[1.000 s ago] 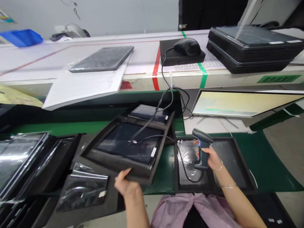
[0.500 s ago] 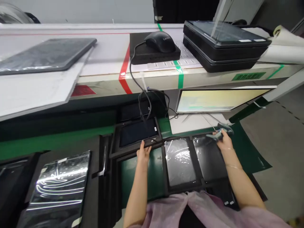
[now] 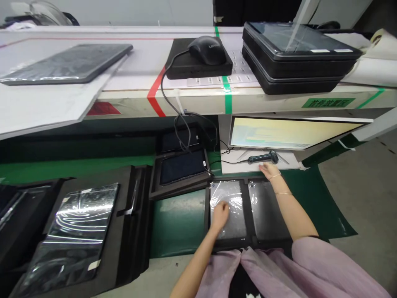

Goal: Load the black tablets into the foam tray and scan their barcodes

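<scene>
- Left hand (image 3: 221,213): over the left film-covered panel (image 3: 233,225), fingers curled inward; underside hidden, so could not tell whether it pinched anything or touched the film
- Right hand (image 3: 269,169): fingers loosely extended, not wrapped around anything; contact with the scanner could not be told
- Scanner (image 3: 262,158): lay on its side just beyond the right fingertips, on a white board (image 3: 231,167); its cable ran off to the left
- Right film-covered panel (image 3: 269,213): on the near side of the right hand, partly beneath that forearm, beside the left panel
- Black foam tray (image 3: 248,207): framed both panels, one per compartment, its divider between the two hands
- Monitor (image 3: 279,131): stood past the right hand and the scanner, screen lit pale yellow
- Foam-framed dark screen (image 3: 182,167): beyond the left hand and to its left, white label at its right edge
- Green mat (image 3: 176,225): bare stretch directly left of the left hand
- Glossy panel (image 3: 80,229): farther left of the left hand, on black foam
- Mouse (image 3: 209,50): well beyond both hands, on a black block (image 3: 178,69) up on the shelf (image 3: 139,97)
</scene>
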`<state>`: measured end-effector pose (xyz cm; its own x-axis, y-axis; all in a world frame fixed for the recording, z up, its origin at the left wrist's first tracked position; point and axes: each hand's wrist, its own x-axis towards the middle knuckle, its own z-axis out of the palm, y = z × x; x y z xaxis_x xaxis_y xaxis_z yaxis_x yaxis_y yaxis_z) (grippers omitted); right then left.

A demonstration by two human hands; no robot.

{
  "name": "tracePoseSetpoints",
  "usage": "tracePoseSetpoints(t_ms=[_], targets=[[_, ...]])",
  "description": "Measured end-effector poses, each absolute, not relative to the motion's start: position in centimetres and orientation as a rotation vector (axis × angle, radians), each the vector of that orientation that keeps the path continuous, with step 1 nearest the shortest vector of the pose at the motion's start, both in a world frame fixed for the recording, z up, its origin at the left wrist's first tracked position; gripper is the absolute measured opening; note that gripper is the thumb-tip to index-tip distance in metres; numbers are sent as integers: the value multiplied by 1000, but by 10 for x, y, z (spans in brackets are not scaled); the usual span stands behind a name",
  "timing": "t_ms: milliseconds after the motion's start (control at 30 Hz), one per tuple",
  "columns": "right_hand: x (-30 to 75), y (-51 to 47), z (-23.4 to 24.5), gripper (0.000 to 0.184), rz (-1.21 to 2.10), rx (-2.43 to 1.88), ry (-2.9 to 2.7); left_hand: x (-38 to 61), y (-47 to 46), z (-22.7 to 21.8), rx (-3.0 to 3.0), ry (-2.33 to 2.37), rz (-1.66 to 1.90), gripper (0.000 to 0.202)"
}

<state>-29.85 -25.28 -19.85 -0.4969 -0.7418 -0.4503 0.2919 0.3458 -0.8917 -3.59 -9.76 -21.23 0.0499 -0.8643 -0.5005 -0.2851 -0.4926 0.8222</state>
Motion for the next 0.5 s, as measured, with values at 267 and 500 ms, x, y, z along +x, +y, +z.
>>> tracePoseSetpoints(t_ms=[267,500], targets=[[-363,-77,-221,18,-1249,-626,1932,-177,-90,-216,2013,-1390,-1500,34],[-382,-34,-233,55,-1242,-587,1846,-205,-94,-210,1693,-1236,-1645,41]])
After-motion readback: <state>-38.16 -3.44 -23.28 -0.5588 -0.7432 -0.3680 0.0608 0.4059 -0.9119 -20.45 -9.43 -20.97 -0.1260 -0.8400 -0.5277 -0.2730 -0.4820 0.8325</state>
